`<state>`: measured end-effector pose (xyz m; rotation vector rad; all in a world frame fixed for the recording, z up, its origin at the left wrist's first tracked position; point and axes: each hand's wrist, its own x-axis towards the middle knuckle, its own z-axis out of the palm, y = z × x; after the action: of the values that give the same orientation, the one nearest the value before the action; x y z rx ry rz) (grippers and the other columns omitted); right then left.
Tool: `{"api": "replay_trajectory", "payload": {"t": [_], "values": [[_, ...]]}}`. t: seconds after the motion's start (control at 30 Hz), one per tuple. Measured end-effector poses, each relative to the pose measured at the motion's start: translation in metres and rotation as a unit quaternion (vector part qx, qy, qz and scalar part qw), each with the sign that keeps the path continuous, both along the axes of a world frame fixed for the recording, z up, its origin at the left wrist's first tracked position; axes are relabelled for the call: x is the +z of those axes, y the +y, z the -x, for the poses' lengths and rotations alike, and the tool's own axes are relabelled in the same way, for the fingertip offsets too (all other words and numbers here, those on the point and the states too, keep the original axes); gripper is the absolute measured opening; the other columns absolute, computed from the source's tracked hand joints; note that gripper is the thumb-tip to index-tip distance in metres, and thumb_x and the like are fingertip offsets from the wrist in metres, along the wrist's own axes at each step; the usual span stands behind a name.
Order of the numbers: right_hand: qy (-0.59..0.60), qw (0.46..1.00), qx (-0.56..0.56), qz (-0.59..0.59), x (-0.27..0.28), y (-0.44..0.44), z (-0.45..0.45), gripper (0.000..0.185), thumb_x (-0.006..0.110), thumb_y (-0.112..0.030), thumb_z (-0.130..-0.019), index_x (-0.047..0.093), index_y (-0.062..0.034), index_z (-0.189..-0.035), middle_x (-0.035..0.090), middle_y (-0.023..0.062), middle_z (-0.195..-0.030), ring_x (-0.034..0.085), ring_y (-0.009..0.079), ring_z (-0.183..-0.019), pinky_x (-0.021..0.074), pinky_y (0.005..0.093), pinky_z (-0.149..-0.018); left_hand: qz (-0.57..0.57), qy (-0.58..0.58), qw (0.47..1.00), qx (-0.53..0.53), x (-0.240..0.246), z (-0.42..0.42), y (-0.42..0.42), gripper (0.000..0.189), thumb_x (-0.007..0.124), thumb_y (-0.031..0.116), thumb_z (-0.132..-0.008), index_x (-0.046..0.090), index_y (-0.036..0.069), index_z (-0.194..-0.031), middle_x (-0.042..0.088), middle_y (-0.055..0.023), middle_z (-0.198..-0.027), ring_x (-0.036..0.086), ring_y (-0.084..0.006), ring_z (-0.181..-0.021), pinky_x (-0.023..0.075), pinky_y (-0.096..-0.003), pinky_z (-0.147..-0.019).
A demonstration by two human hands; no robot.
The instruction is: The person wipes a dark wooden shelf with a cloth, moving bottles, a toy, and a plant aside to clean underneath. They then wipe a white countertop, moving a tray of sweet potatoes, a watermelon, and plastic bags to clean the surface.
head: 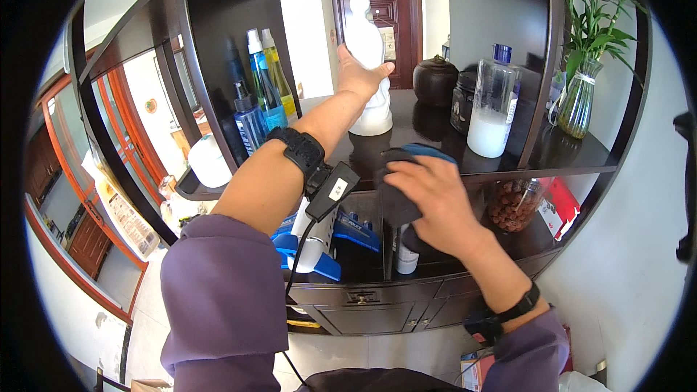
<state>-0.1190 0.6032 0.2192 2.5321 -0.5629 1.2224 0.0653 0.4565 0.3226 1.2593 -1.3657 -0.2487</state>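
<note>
My left hand (359, 73) is wrapped around the body of a tall white figurine (366, 30), which stands upright on a dark wooden shelf (348, 153). My right hand (438, 193), slightly blurred, holds a dark cloth (398, 193) at the front edge of that shelf. Some blue shows at the cloth's top. Right of the figurine stand a round dark brown pot (435, 81), a black jar (464, 100) and a clear bottle with a purple cap (493, 109), part filled with white liquid.
Several spray bottles (261, 84) stand at the left. A glass vase (577, 100) with green stalks is at the right. Below are a blue and white toy plane (316, 250), a white bottle (407, 256) and a jar of brown pieces (514, 207). A cable (297, 267) hangs from my left wrist.
</note>
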Motion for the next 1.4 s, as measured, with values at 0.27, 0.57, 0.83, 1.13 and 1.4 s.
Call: {"api": "replay_trajectory", "payload": {"t": [0.27,0.57,0.83,1.13,1.4], "values": [[-0.013,0.995,-0.068,0.072,-0.021,-0.009,0.021,0.055,0.06,0.008,-0.057,0.058,-0.0094,-0.109,0.055,0.0049,-0.123,0.047,0.0319,-0.113,0.037,0.0433,-0.093,0.01,0.034,0.991,-0.133,-0.021,-0.001,0.086,0.104,0.076,0.04,-0.076,0.01,-0.004,-0.144,0.033,-0.0296,-0.141,0.037,-0.0341,-0.131,0.0321,-0.0419,-0.107],[-0.194,0.947,-0.212,0.141,-0.065,-0.002,0.134,0.043,0.065,0.003,-0.065,0.059,-0.0062,-0.107,0.059,0.0117,-0.117,0.054,0.0327,-0.107,0.0385,0.0408,-0.096,0.124,-0.344,0.925,-0.101,-0.085,-0.022,0.19,0.056,0.068,0.018,-0.083,0.044,-0.001,-0.131,0.042,-0.0223,-0.137,0.039,-0.0389,-0.128,0.0341,-0.0424,-0.105],[-0.307,0.859,-0.325,-0.248,-0.259,-0.033,0.177,0.051,0.059,0.011,-0.069,0.056,-0.005,-0.117,0.056,0.0154,-0.121,0.053,0.0332,-0.112,0.0387,0.0374,-0.1,0.164,-0.251,0.926,-0.229,-0.214,-0.024,0.243,0.032,0.067,0.0,-0.077,0.061,-0.001,-0.108,0.062,-0.0181,-0.105,0.061,-0.0327,-0.095,0.0494,-0.037,-0.085],[-0.086,0.911,-0.28,-0.289,-0.327,0.011,0.076,0.068,0.056,0.014,-0.057,0.054,-0.0123,-0.119,0.046,0.0054,-0.135,0.037,0.0385,-0.125,0.0334,0.0475,-0.1,-0.083,-0.21,0.963,-0.15,-0.362,-0.022,0.247,0.04,0.064,0.004,-0.082,0.054,0.003,-0.12,0.054,-0.0161,-0.122,0.053,-0.0338,-0.111,0.044,-0.0373,-0.093],[-0.064,0.869,-0.413,-0.265,-0.303,-0.013,0.147,0.076,0.062,0.017,-0.056,0.05,-0.0115,-0.125,0.046,0.009,-0.136,0.037,0.0374,-0.122,0.0345,0.0466,-0.1,-0.168,-0.185,0.963,-0.1,-0.396,-0.026,0.264,0.041,0.064,0.006,-0.082,0.052,0.005,-0.121,0.048,-0.0165,-0.128,0.05,-0.0371,-0.115,0.0439,-0.0396,-0.095]]}}
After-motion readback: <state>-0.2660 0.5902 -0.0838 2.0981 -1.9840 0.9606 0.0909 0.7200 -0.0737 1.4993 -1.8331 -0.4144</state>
